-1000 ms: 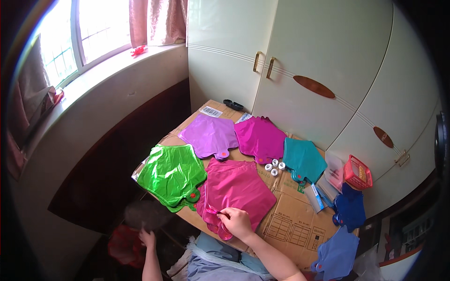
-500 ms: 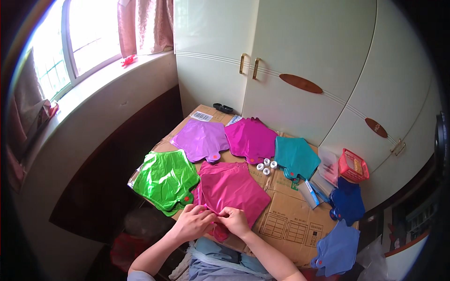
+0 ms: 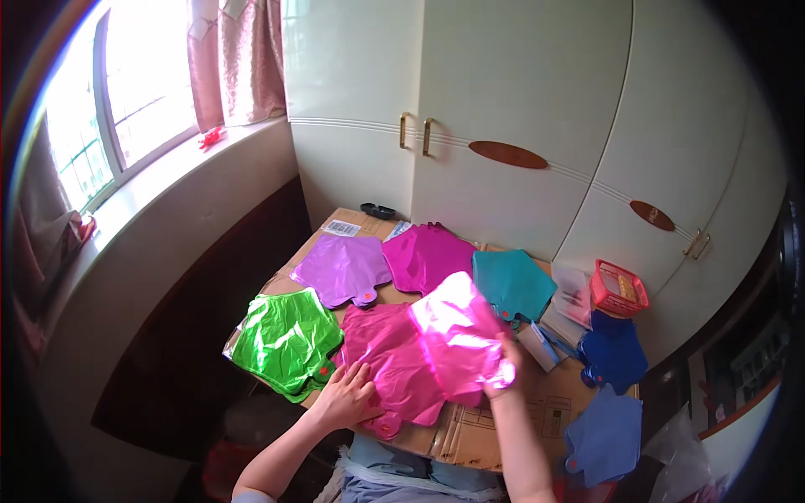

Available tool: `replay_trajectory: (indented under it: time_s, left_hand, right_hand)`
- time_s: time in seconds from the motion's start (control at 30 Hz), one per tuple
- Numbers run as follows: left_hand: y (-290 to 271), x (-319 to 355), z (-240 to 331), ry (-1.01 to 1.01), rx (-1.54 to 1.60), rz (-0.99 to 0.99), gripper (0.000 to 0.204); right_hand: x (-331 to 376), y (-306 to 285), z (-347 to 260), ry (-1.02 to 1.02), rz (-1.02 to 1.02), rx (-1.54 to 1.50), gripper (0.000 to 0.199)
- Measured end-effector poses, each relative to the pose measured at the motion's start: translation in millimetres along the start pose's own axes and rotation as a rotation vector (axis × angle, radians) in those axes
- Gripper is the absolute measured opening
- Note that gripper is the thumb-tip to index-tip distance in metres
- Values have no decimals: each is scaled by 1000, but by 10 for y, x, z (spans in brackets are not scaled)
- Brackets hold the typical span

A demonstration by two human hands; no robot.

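A stack of flat pink foil balloons [image 3: 379, 335] lies on the near middle of the cardboard-covered table. My left hand [image 3: 345, 396] rests on the stack's lower left part, fingers stretched out. My right hand [image 3: 508, 362] is closed on the tab end of a single pink foil balloon [image 3: 457, 327], which is raised off the stack and tilted up to the right, shining in the light. A rounded tab with a red dot [image 3: 384, 425] sticks out at the stack's near edge. The right fingertips are partly hidden and slightly blurred.
Flat foil stacks surround the pink one: green [image 3: 288, 342], purple [image 3: 342, 270], magenta [image 3: 426, 256], teal [image 3: 515, 283], dark blue [image 3: 617, 352] and light blue [image 3: 605, 436]. A pink basket [image 3: 618, 289] stands at the right. A white wardrobe [image 3: 503, 67] rises behind the cardboard [image 3: 474, 432].
Both hands were together at the pink stack's near edge. The right hand has moved right and up with one pink balloon; the left now lies on the stack. The view has shifted.
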State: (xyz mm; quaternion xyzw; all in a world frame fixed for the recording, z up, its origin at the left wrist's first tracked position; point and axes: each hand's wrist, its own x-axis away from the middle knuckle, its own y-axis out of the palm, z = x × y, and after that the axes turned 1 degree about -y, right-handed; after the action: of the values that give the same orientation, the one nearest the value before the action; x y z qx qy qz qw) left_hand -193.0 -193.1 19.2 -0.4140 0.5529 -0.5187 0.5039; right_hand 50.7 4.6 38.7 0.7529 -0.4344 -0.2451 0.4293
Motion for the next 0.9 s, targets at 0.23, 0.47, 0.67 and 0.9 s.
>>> replay_trajectory:
  time_s: [0.23,0.47,0.67,0.9]
  left_hand:
    - [-35,-8,-4,-25,-22,-1,60]
    - [-261,-439,416,70,200,256,45]
    - [-36,-1013,1012,496,253,133,40]
    - [331,-1288,1145,588,34,-5,47]
  right_hand:
    - [780,109,-1111,-417,-143,824,20]
    - [1168,-170,-377,-178,-635,1723,15]
    - [1320,-653,-42,-317,-502,2047,34]
    - [1861,-572,-917,-622,207,2239,40]
